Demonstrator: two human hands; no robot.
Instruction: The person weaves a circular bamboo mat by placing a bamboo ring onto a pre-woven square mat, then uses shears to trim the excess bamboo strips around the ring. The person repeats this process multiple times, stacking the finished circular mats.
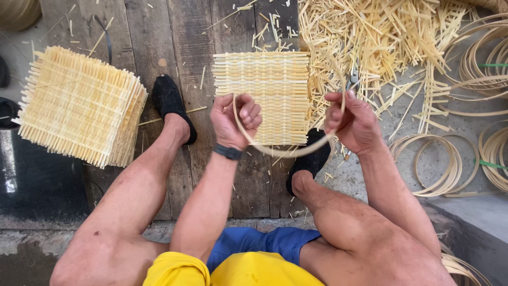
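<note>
My left hand (235, 121) and my right hand (353, 123) each grip one end of a thin bamboo strip (288, 153), which curves down between them in a U shape. The strip hangs over a square woven bamboo mat (262, 79) lying on the wooden boards between my feet. A black wristband sits on my left wrist. Scissors (352, 82) lie partly hidden in the bamboo scraps just beyond my right hand.
A stack of woven mats (79, 106) lies at the left. A pile of cut bamboo slivers (370, 37) spreads at the upper right. Coiled bamboo hoops (444, 164) rest on the concrete at the right. My black shoes (172, 103) flank the mat.
</note>
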